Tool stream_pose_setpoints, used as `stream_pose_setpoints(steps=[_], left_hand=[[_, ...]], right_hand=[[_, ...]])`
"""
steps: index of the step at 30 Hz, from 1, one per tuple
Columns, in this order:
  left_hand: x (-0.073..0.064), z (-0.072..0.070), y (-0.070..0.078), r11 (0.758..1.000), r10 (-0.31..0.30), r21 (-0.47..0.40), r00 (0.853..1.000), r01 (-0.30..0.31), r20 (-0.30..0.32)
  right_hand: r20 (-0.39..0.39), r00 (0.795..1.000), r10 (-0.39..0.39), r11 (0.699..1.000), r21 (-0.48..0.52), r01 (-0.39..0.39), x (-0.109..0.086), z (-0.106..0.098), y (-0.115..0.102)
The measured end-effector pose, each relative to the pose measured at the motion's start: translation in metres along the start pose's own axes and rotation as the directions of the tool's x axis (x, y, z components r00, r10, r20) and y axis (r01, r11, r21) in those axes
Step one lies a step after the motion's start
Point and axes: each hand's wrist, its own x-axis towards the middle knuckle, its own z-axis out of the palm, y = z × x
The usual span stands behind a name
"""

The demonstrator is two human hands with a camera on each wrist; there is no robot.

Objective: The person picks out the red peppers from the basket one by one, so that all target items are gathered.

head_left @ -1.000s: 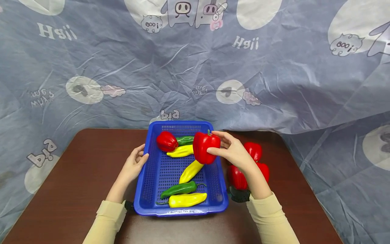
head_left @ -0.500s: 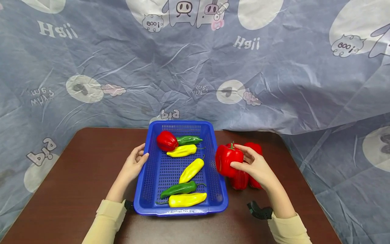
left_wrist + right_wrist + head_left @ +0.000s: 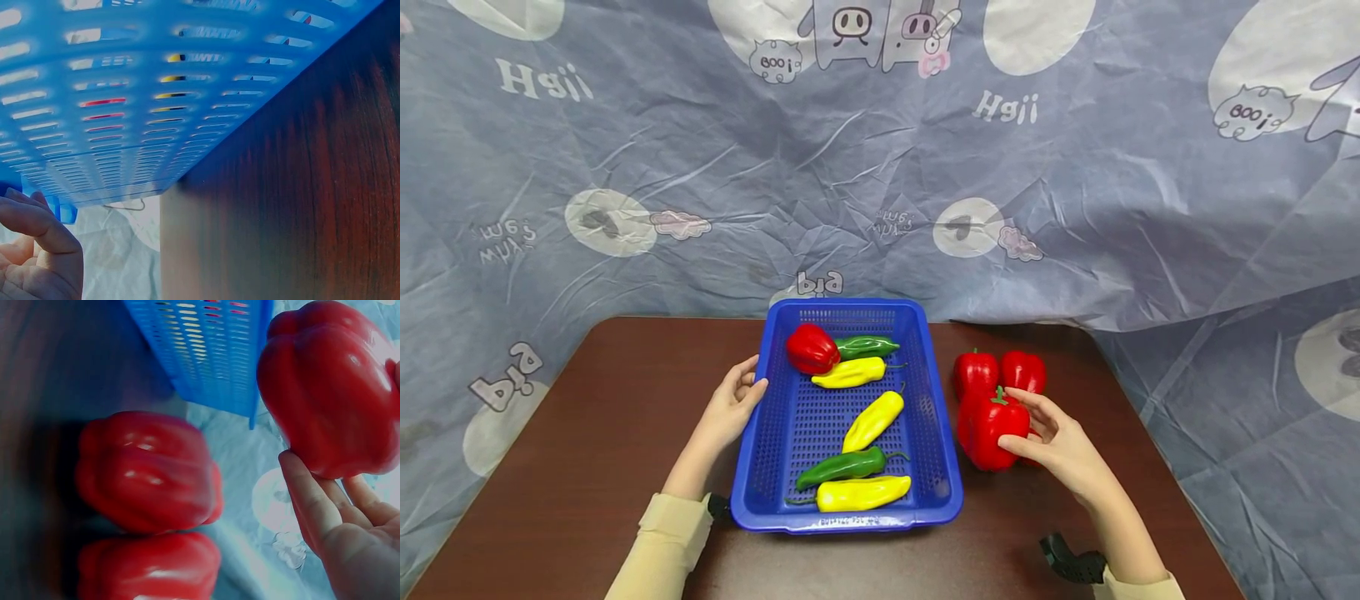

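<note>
My right hand (image 3: pixel 1063 450) holds a red bell pepper (image 3: pixel 988 432) with a green stem, thumb on the near side and fingers behind. In the right wrist view this pepper (image 3: pixel 331 394) is up off the table, above two other red peppers (image 3: pixel 147 472). My left hand (image 3: pixel 733 404) grips the left rim of a blue plastic basket (image 3: pixel 748 467), thumb at the rim and fingers curled. Inside the basket lie a red bell pepper (image 3: pixel 812 349), several yellow peppers (image 3: pixel 874 421) and green peppers (image 3: pixel 842 468).
Two red bell peppers (image 3: pixel 976 372) stand side by side behind the held one, and another is mostly hidden behind my right fingers. The brown table (image 3: pixel 610 442) ends at a grey-blue printed cloth (image 3: pixel 850 183). A black wrist mount (image 3: pixel 1071 562) sits on my right forearm.
My right hand has carried the red bell pepper from over the basket's right side rightward and toward me, to the peppers beside it. My left hand has stayed at the rim.
</note>
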Motion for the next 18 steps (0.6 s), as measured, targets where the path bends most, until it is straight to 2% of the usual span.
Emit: stream_pose_setpoints(steps=[6,18], left_hand=[[0.001,0.002,-0.002,1.0,0.011,-0.004,1.0,-0.011,-0.015],[0.001,0.002,-0.001,1.0,0.013,-0.003,1.0,-0.013,-0.011]], right_hand=[[0.014,1.0,0.0,0.996,0.088,-0.001,-0.012,0.0,0.016],[0.069,0.997,0.023,0.988,0.153,-0.033,-0.031,-0.001,0.051]])
